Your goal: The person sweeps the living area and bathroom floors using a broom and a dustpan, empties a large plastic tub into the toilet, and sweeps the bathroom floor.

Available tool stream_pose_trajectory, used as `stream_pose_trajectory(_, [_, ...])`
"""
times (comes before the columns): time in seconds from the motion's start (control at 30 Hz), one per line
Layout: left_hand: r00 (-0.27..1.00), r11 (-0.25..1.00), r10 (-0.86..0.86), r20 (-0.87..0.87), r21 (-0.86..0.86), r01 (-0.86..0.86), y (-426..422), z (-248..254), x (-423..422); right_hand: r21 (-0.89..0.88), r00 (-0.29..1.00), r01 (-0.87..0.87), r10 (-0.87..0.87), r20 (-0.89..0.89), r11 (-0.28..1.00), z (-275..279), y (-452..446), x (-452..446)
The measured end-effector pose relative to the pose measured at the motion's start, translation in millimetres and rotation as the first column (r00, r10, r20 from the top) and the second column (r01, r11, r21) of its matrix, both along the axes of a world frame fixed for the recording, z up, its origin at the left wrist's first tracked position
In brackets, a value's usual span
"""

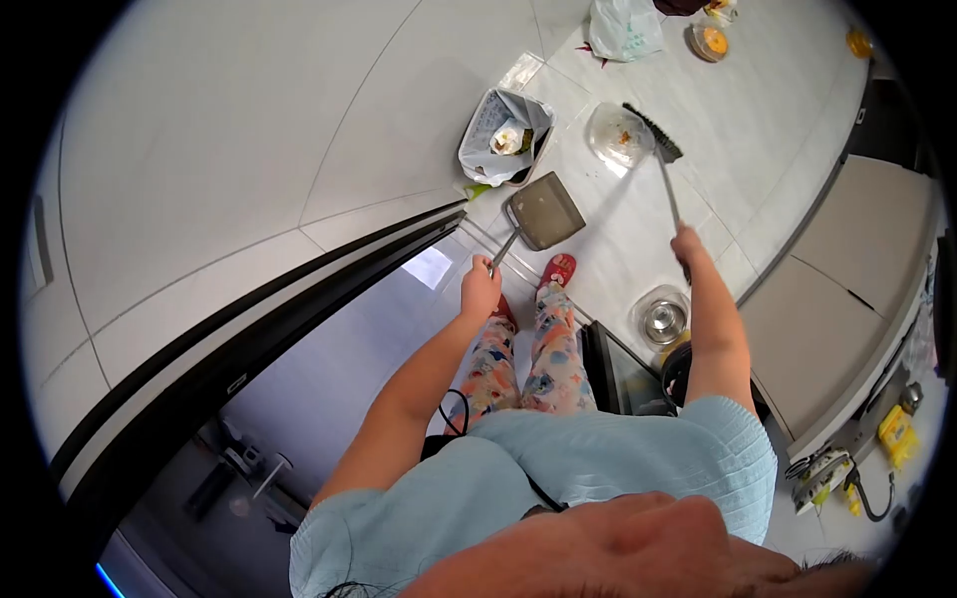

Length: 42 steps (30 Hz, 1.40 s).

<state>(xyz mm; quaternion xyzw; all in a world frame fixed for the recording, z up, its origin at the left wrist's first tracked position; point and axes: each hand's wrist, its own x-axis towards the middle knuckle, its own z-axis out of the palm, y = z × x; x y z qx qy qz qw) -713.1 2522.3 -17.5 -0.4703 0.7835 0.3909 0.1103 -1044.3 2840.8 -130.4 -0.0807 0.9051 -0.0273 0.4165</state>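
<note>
My left hand (480,286) is closed around the handle of a dustpan (547,211), whose grey-brown pan lies at floor level in front of my feet. In my right hand (686,242) is the long grey handle of a broom (666,179). Its dark bristle head rests at the right edge of a clear plastic container (610,135) on the floor, which has orange-brown bits in it. Whether the bristles press on the container, I cannot tell. A lined trash bin (467,151) with crumpled white waste inside stands just beyond the dustpan.
A white plastic bag (626,30) and a round container with orange contents (709,42) sit at the far end. Near my right forearm stands a metal bowl (665,321) in a clear tray. A black door frame (289,317) runs along the left, and beige cabinets (842,234) line the right.
</note>
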Motion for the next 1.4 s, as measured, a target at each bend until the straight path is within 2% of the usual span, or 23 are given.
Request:
stream_pose_trajectory(0.03, [0.999, 0.999, 0.022, 0.031, 0.041, -0.023, -1.5, 11.9, -7.4, 0.011, 1.000, -0.012, 0.012, 0.019, 1.000, -6.0, 16.7, 22.4])
stream_pose_trajectory(0.07, [0.997, 0.995, 0.042, 0.065, 0.083, -0.047, -4.4, 18.9, -10.2, 0.117, 0.983, 0.057, -0.076, 0.165, 0.991, 27.6, 6.4, 42.0])
stream_pose_trajectory(0.1, [0.999, 0.999, -0.033, 0.030, -0.027, 0.034, -4.2, -3.9, 2.4, 0.039, 0.991, -0.059, 0.054, 0.119, 0.998, 33.5, 16.9, 68.2])
stream_pose_trajectory(0.13, [0.999, 0.999, -0.027, 0.031, -0.029, 0.028, -5.9, -6.6, 4.5, 0.103, 0.971, -0.151, 0.128, 0.204, 0.983, 44.1, 16.1, 88.2])
stream_pose_trajectory(0.23, [0.998, 0.999, -0.027, 0.055, -0.026, 0.029, -9.2, -7.6, 0.9, 0.014, 0.923, -0.242, 0.225, 0.312, 0.970, 71.5, 27.2, 143.6])
stream_pose_trajectory(0.27, [0.999, 0.999, -0.023, 0.049, -0.023, 0.024, -10.2, -8.2, 0.4, 0.029, 0.920, -0.200, 0.178, 0.349, 0.979, 96.8, 18.3, 155.8])
stream_pose_trajectory(0.33, [0.999, 1.000, -0.019, 0.042, -0.019, 0.019, -11.4, -10.5, 3.9, 0.171, 0.828, 0.049, -0.136, 0.544, 0.984, 157.8, -12.9, 166.6])
stream_pose_trajectory(0.37, [0.999, 0.999, -0.026, 0.041, -0.019, 0.027, -11.6, -12.2, 6.4, 0.173, 0.829, 0.051, -0.138, 0.543, 0.984, 151.5, 6.9, 176.2])
stream_pose_trajectory(0.43, [0.999, 0.999, -0.034, 0.039, -0.021, 0.034, -12.2, -11.3, 8.1, -0.245, 0.931, -0.070, 0.151, 0.332, 0.967, 132.0, 53.8, 191.7])
stream_pose_trajectory(0.6, [0.997, 0.999, -0.033, 0.071, -0.004, 0.033, -16.6, -6.9, 21.1, -0.111, 0.958, -0.022, 0.052, 0.281, 0.994, 167.7, 57.1, 198.7])
stream_pose_trajectory(0.63, [0.997, 0.999, -0.033, 0.069, -0.004, 0.034, -16.6, -6.6, 22.9, -0.063, 0.976, -0.027, 0.040, 0.213, 0.998, 166.4, 55.8, 194.5])
stream_pose_trajectory(0.7, [0.997, 0.999, -0.027, 0.075, 0.023, 0.026, -16.8, -4.4, 24.6, -0.002, 0.995, -0.027, 0.027, 0.092, 1.000, 151.5, 53.2, 177.4])
stream_pose_trajectory(0.77, [0.998, 0.999, -0.032, 0.057, 0.024, 0.030, -16.4, -6.0, 25.5, -0.070, 0.995, -0.083, 0.078, -0.063, 0.994, 101.9, 69.6, 156.6])
stream_pose_trajectory(0.8, [0.999, 0.999, -0.034, 0.039, 0.025, 0.033, -15.4, -8.1, 25.9, -0.070, 0.995, -0.084, 0.080, -0.060, 0.994, 100.6, 52.6, 145.7])
stream_pose_trajectory(0.87, [0.999, 0.999, -0.031, 0.045, 0.028, 0.029, -14.0, -8.1, 21.8, 0.242, 0.989, -0.138, 0.122, 0.081, 0.960, 118.9, 1.3, 132.4])
stream_pose_trajectory(0.9, [0.998, 0.999, -0.032, 0.049, 0.029, 0.031, -13.5, -7.2, 20.8, 0.242, 0.989, -0.139, 0.121, 0.087, 0.960, 111.9, -8.4, 141.0])
stream_pose_trajectory(0.97, [0.998, 0.999, -0.036, 0.059, 0.027, 0.034, -13.3, -5.6, 18.4, 0.314, 0.938, -0.343, 0.306, 0.161, 0.885, 100.8, -22.9, 159.0])
stream_pose_trajectory(1.0, [0.997, 0.999, -0.035, 0.067, 0.025, 0.033, -13.1, -6.1, 18.3, 0.317, 0.939, -0.342, 0.305, 0.160, 0.885, 103.3, -28.8, 168.1])
stream_pose_trajectory(1.1, [0.998, 0.999, -0.023, 0.065, 0.032, 0.021, -14.9, -6.9, 23.0, 0.259, 0.865, -0.490, 0.427, 0.265, 0.832, 123.6, -29.4, 193.1])
stream_pose_trajectory(1.23, [0.995, 0.998, -0.004, 0.095, 0.064, -0.002, -20.9, -2.4, 30.6, 0.123, 0.850, -0.502, 0.462, 0.254, 0.856, 156.5, 27.9, 198.5])
stream_pose_trajectory(1.3, [0.999, 0.999, -0.012, 0.049, 0.046, 0.010, -21.0, -1.2, 40.9, 0.011, 0.906, -0.383, 0.374, 0.197, 0.924, 180.5, 50.5, 213.6])
stream_pose_trajectory(1.33, [0.999, 0.999, 0.002, 0.050, 0.045, -0.004, -21.3, 3.1, 45.7, 0.009, 0.901, -0.397, 0.387, 0.198, 0.918, 191.0, 55.0, 225.9])
stream_pose_trajectory(1.4, [1.000, 0.999, -0.014, -0.011, 0.043, 0.014, -22.8, 24.2, 54.5, 0.139, 0.971, -0.187, 0.161, 0.178, 0.972, 228.1, 47.6, 255.7])
